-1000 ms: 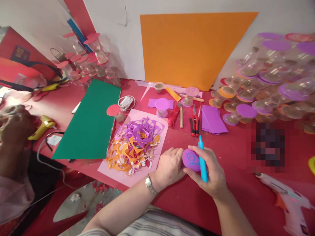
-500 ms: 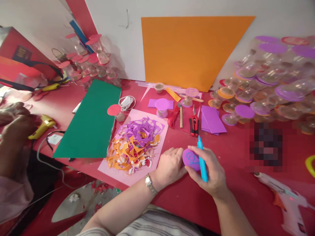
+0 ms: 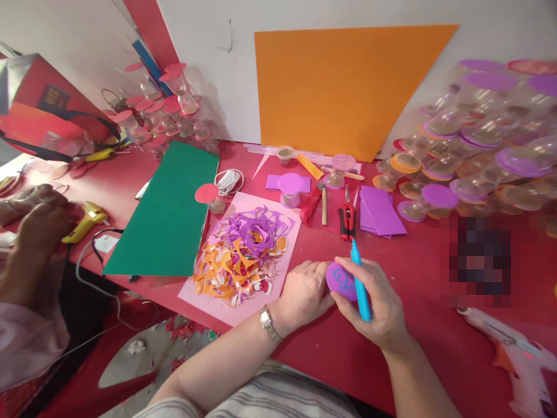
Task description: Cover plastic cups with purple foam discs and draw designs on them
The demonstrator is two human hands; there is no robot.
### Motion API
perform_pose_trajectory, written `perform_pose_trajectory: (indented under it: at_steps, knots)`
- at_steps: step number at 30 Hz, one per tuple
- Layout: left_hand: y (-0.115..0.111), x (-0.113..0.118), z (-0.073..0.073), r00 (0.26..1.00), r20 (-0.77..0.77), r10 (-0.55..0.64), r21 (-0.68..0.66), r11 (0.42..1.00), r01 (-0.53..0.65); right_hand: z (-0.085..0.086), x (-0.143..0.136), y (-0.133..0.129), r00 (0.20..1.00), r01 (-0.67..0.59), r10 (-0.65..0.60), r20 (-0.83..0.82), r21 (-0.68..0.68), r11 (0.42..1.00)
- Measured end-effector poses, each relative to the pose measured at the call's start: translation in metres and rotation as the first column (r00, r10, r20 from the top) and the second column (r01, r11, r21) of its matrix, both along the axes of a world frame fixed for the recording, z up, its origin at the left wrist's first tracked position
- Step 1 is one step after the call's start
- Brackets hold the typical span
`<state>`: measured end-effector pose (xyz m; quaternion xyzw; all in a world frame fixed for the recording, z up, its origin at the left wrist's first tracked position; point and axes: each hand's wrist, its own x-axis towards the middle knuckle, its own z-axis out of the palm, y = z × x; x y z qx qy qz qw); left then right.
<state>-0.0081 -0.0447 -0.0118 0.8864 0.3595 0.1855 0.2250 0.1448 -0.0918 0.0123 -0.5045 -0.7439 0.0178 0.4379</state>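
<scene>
My right hand (image 3: 378, 305) grips a bright blue marker (image 3: 360, 284), its tip pointing up and away from me. The same hand has its thumb and forefinger at the edges of a purple disc (image 3: 342, 281) marked with blue scribbled lines. Against the disc's left side rests my left hand (image 3: 307, 293), a watch on its wrist. Its fingers are curled closed, and whatever they hold is hidden. Just left lies a pile of purple, orange and white scraps (image 3: 243, 249) on a pink sheet (image 3: 194, 299).
Sandglasses with purple discs (image 3: 439, 196) crowd the right; red-topped ones (image 3: 174, 72) stand far left. Red-handled pliers (image 3: 347, 220) and purple cards (image 3: 378, 212) lie ahead. A green board (image 3: 161, 226) lies left, near another person's hands (image 3: 41, 217) and a yellow glue gun (image 3: 87, 220). A white glue gun (image 3: 509, 342) lies right.
The whole view has shifted slightly, so things appear a little further right. My hands keep nearly the same hold on the disc and marker. The other person's hands at left show more.
</scene>
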Motion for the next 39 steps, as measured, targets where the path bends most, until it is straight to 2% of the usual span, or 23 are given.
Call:
perform_pose_trajectory:
  at_steps: [6, 13, 18, 23, 28, 39]
  knots:
    - [-0.0002, -0.0003, 0.0008, 1.0, 0.008, 0.003, -0.03, 1.0, -0.002, 0.0008, -0.0001, -0.0005, 1.0, 0.001, -0.001, -0.001, -0.007, 1.0]
    - [-0.0024, 0.0004, 0.0057, 0.996, 0.094, 0.003, -0.067, 0.998, 0.003, -0.0006, 0.0017, -0.0018, 0.999, -0.029, 0.028, -0.019, -0.029, 0.999]
    - [-0.0006, 0.0001, 0.0077, 0.999, 0.03, 0.015, -0.116, 0.993, -0.011, 0.0005, 0.0009, -0.0022, 0.999, -0.039, 0.038, -0.027, -0.029, 0.999]
    - [-0.0001, 0.0004, 0.007, 0.998, -0.055, 0.035, -0.116, 0.992, -0.041, 0.0004, 0.0014, -0.0014, 0.999, 0.022, -0.023, -0.05, -0.021, 1.0]
    - [-0.0011, 0.0003, 0.0044, 0.999, -0.046, 0.017, -0.115, 0.993, -0.022, -0.0013, 0.0016, -0.0006, 1.0, 0.031, -0.031, -0.001, -0.029, 0.999]
    - [-0.0028, 0.0005, 0.0037, 1.0, -0.024, 0.007, -0.129, 0.992, -0.01, -0.0039, 0.0007, -0.0015, 1.0, 0.001, -0.002, -0.024, -0.049, 0.999]
